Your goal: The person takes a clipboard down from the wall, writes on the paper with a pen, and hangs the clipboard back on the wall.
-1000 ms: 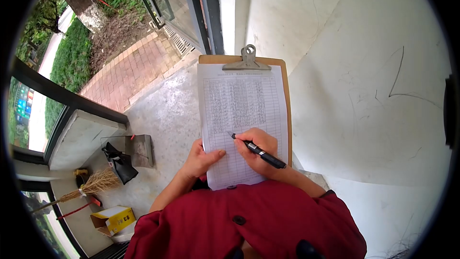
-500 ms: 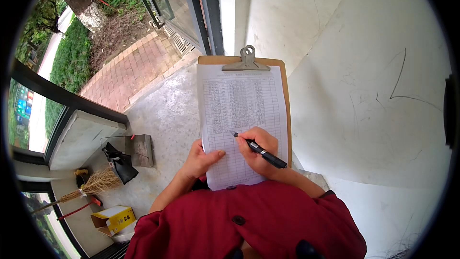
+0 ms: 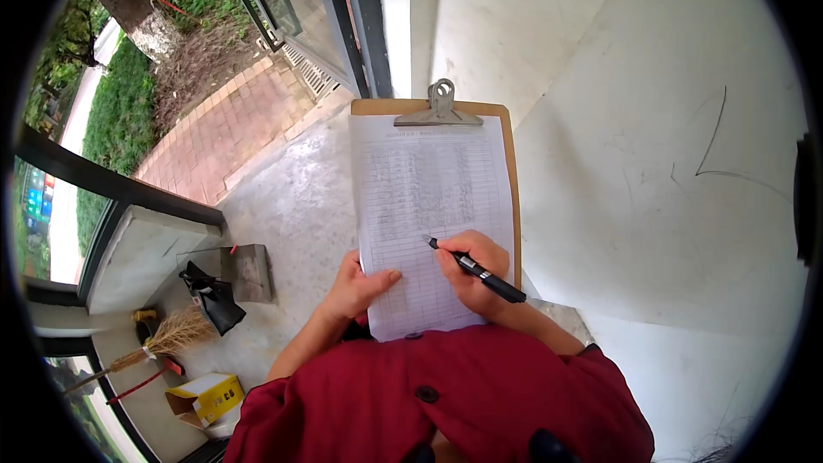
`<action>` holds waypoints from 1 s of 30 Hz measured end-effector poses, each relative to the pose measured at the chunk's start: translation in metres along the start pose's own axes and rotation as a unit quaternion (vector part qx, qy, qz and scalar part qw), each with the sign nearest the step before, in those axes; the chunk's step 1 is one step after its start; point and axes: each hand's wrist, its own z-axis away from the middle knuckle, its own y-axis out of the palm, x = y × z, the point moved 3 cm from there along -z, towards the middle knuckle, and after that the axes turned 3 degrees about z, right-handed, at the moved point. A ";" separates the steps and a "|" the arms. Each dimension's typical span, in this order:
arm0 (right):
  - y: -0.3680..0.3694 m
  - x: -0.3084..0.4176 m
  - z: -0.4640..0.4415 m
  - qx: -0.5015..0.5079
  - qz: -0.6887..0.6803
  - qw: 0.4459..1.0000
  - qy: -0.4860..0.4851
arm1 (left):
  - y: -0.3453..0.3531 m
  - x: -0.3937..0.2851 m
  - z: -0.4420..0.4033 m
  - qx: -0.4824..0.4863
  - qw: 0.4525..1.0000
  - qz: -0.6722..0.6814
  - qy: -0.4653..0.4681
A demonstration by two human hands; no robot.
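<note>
A brown clipboard (image 3: 515,206) with a metal clip (image 3: 440,108) at its top bears a white sheet (image 3: 403,296) printed with a table. Its upper rows are filled with small writing, too blurred to read. My left hand (image 3: 357,286) grips the sheet and board at the lower left edge, thumb on top of the paper. In my right hand (image 3: 474,273) is a black pen (image 3: 484,274), pinched near its tip. The tip is at the paper, just below the filled rows; whether it touches, I cannot tell.
On the floor at left are a dustpan (image 3: 250,273), a black bag (image 3: 214,300), a straw broom (image 3: 176,333) and a yellow box (image 3: 213,398). A glass door (image 3: 313,9) stands open at the top. A marked white wall (image 3: 651,231) is on the right.
My right hand and the pen have moved a little to the right across the sheet. The view has shifted slightly. My left hand keeps its hold.
</note>
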 end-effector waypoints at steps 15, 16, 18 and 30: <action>0.001 -0.007 -0.011 0.011 0.008 1.000 -0.013 | 0.002 -0.002 -0.011 0.007 1.000 0.016 0.002; 0.002 -0.009 -0.010 0.006 0.007 1.000 -0.005 | 0.002 -0.002 -0.011 0.005 1.000 0.016 0.000; 0.002 -0.012 -0.011 0.004 0.006 1.000 0.001 | 0.001 -0.001 -0.014 0.005 1.000 0.018 0.003; 0.002 -0.014 -0.013 0.010 0.012 1.000 -0.005 | -0.001 -0.002 -0.016 0.007 1.000 0.014 -0.005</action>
